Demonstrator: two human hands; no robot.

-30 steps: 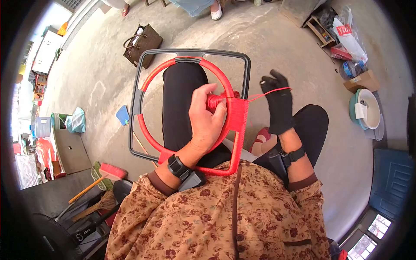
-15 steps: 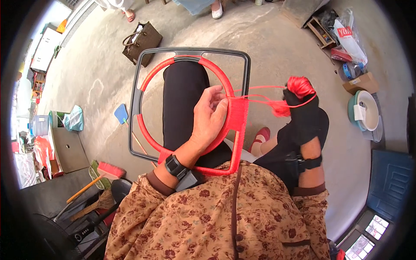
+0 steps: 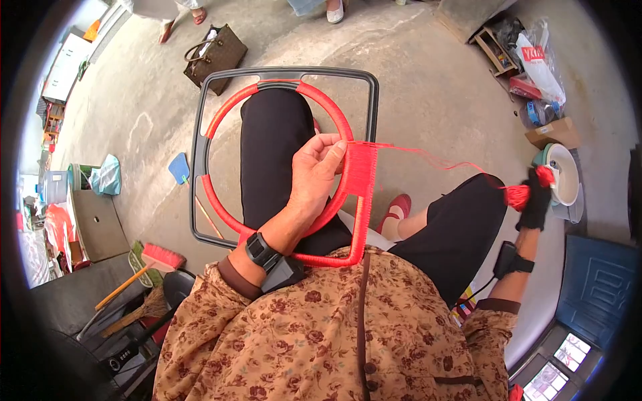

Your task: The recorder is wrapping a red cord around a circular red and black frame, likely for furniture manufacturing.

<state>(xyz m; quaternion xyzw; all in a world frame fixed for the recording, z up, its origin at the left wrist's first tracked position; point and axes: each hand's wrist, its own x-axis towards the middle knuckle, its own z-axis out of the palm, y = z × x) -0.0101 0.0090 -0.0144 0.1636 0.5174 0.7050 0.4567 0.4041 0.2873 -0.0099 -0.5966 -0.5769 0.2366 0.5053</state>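
Observation:
A black square frame [image 3: 373, 107] with a round ring [image 3: 332, 109] inside it lies over my lap. Red cord is wound tightly round much of the ring, the right-hand bridge and the near right edge. My left hand [image 3: 313, 175] pinches the ring's right side beside the wrapped bridge, thumb on top. From there a thin red strand [image 3: 441, 159] runs out to the right. It leads to a bundle of red cord [image 3: 517, 197], gripped by my right hand [image 3: 535, 204] in a black glove, with the arm stretched out beyond my right knee.
A brown handbag [image 3: 216, 57] stands on the floor ahead, near other people's feet. At the left are a blue fly swatter [image 3: 179, 167], a red-bristled broom [image 3: 162, 257] and a fan [image 3: 120, 357]. Basins [image 3: 567, 175] and a cardboard box [image 3: 560, 132] sit at the right.
My right hand has swung outward to the right with the cord bundle, drawing the loose loops into a longer, straighter strand. My left hand keeps its hold; the frame has shifted slightly left.

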